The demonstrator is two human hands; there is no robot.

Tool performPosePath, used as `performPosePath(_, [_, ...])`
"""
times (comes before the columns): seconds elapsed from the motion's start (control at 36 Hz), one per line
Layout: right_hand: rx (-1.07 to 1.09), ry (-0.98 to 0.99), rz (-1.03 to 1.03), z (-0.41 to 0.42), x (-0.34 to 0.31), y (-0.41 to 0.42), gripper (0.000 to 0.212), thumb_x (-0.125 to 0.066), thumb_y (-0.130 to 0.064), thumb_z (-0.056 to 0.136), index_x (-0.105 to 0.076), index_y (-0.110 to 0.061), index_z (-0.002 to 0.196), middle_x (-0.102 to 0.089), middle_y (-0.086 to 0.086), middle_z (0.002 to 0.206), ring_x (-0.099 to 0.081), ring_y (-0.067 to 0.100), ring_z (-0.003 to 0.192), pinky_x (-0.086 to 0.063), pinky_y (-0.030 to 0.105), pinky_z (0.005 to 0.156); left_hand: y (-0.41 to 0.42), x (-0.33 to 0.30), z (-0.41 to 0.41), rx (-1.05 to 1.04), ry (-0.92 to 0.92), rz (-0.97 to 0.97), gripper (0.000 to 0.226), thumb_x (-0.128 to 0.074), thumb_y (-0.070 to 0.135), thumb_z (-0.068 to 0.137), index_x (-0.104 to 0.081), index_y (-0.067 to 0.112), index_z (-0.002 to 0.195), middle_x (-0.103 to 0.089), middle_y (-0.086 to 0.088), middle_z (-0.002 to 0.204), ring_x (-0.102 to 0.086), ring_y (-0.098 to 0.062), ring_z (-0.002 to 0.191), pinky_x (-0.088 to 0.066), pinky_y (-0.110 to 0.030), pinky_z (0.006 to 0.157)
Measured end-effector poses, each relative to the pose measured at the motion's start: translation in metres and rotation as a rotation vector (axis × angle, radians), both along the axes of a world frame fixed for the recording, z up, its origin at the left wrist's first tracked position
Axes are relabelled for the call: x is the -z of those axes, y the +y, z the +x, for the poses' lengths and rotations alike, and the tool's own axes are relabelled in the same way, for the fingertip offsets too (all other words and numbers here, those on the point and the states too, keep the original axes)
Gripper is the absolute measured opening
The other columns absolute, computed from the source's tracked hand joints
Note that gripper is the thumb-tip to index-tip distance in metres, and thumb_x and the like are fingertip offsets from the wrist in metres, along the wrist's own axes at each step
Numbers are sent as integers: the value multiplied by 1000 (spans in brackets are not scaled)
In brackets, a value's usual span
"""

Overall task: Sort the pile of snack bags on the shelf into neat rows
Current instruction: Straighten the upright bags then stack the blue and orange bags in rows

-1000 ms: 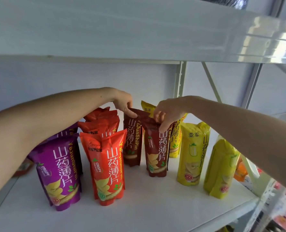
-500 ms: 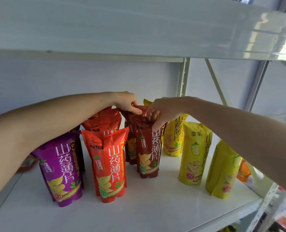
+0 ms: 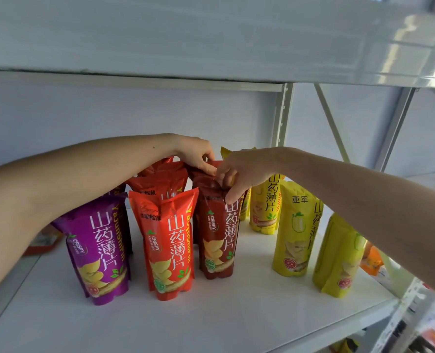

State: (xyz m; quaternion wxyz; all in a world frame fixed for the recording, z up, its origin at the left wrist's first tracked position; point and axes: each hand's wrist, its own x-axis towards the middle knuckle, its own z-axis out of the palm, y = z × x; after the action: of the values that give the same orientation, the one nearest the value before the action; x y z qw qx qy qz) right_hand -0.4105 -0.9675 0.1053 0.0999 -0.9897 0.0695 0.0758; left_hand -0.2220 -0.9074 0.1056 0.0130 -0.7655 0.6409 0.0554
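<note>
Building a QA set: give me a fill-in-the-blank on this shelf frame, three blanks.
1. The right hand pinches the top of the ____ bag.
2. The leftmost front bag is ____.
3. The left hand reaches over the ____ bags.

Missing words: dark red; purple; orange-red

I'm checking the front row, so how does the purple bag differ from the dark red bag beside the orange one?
The purple bag stands free with no hand on it; the dark red bag is pinched at its top by the right hand, with the left hand at the tops just behind. The purple bag stands at the row's left end; the dark red bag stands further back, right of the orange bag. Both stand upright and share the same yam-crisp design.
</note>
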Motion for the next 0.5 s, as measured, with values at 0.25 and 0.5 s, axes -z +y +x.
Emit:
performPosePath(0.25, [-18, 38, -48, -6, -6, 18, 56, -79, -38, 77, -59, -20, 126, -62, -10, 106, -59, 9, 95, -54, 28, 82, 4, -4, -8, 3, -13, 73, 43, -61, 54, 88, -69, 20, 112, -64, 11, 88, -57, -5, 78, -41, -16, 61])
performPosePath(0.5, [103, -27, -106, -33, -23, 13, 58, -83, -39, 71, -60, -25, 123, -67, -12, 110, -64, 9, 100, -53, 31, 89, 12, -2, -12, 11, -13, 110, 56, -51, 65, 87, -69, 15, 104, -72, -1, 100, -67, -17, 90, -54, -33, 80])
